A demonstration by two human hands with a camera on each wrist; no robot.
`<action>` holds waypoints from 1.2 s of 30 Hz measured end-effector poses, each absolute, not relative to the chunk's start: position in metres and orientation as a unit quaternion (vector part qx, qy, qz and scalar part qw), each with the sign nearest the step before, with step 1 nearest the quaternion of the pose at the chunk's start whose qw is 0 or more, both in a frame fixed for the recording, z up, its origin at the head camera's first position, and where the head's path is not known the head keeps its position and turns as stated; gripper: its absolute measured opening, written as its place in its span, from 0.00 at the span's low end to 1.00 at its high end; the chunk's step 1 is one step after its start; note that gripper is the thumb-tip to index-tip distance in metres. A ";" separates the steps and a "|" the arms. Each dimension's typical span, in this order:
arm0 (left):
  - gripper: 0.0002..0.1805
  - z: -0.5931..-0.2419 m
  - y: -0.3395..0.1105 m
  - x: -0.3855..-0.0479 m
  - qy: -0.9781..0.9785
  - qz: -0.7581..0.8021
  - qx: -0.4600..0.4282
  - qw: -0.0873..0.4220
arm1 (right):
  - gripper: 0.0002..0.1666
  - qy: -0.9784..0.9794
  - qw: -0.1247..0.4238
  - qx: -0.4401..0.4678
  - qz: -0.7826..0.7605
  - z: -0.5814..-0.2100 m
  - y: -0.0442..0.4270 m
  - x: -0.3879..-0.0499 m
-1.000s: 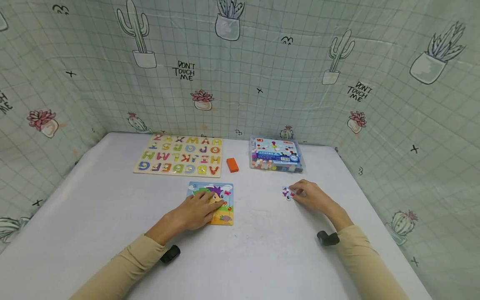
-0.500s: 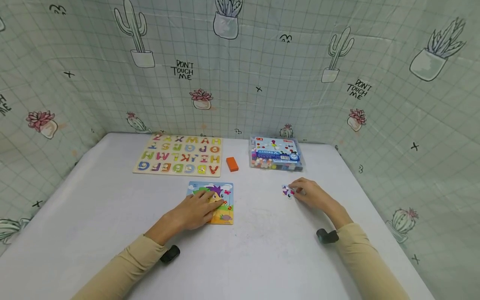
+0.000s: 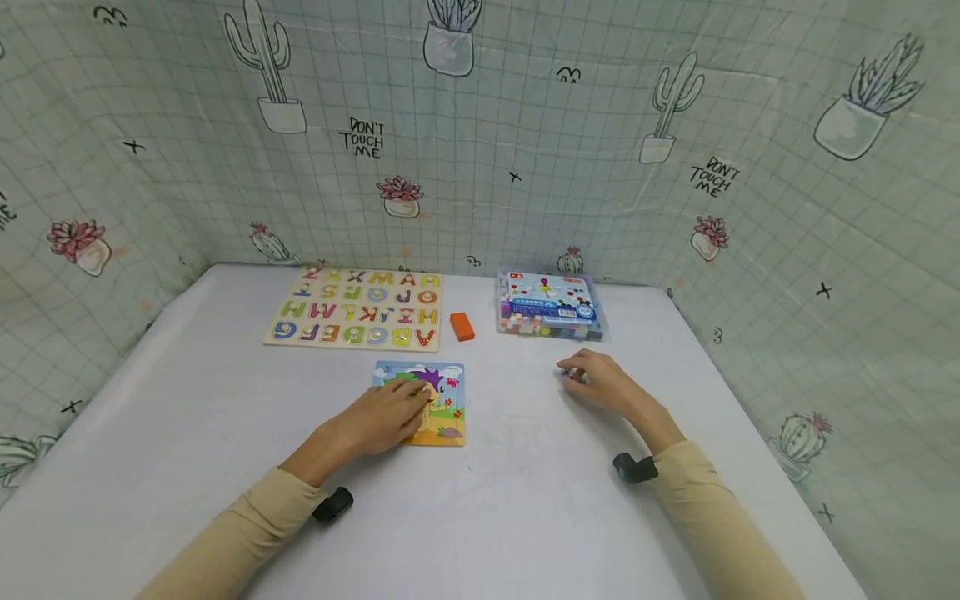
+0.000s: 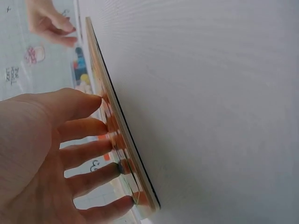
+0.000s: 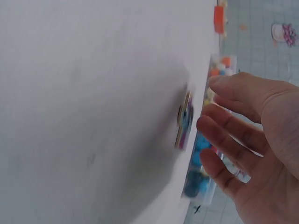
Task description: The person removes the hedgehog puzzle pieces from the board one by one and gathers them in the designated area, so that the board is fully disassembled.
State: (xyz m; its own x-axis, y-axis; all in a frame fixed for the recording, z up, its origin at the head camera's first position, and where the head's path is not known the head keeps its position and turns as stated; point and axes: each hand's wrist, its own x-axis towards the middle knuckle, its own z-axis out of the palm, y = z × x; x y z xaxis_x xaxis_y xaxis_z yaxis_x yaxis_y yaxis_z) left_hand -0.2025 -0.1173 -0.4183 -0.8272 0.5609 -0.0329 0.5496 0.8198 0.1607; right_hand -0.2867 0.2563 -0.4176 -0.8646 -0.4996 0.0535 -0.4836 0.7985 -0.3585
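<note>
My left hand (image 3: 380, 417) lies palm down over the left part of a small hedgehog picture puzzle (image 3: 448, 417). In the left wrist view the spread fingertips of the left hand (image 4: 77, 154) touch the top of the thin board (image 4: 126, 135). To the right, my right hand (image 3: 603, 385) hovers over a small loose puzzle piece (image 3: 566, 372), mostly covered in the head view. The right wrist view shows that piece (image 5: 185, 120) low on the white surface; the right hand (image 5: 252, 135) has loosely bent fingers, with a gap between them and the piece.
Behind the left hand lies a wooden alphabet board (image 3: 356, 308). An orange block (image 3: 462, 327) sits beside it, and a clear box of coloured beads (image 3: 550, 307) stands farther right. A patterned cloth (image 3: 465, 142) hangs behind the white table (image 3: 480, 508).
My left hand has drawn back slightly to the left, uncovering more of the picture. The right hand has shifted a little left and now hides most of the loose piece in the head view.
</note>
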 end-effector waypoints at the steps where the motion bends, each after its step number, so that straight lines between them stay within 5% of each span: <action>1: 0.26 -0.418 -0.118 -0.203 0.953 0.078 0.291 0.038 | 0.19 0.946 0.021 -0.264 -0.185 -0.417 0.251 -0.287; 21: 0.23 -0.418 -0.140 -0.201 0.962 0.107 0.245 0.059 | 0.17 0.935 0.056 -0.296 -0.188 -0.421 0.123 -0.295; 36: 0.23 -0.416 -0.142 -0.206 0.963 0.085 0.245 0.078 | 0.19 0.924 0.070 -0.330 -0.182 -0.424 0.070 -0.300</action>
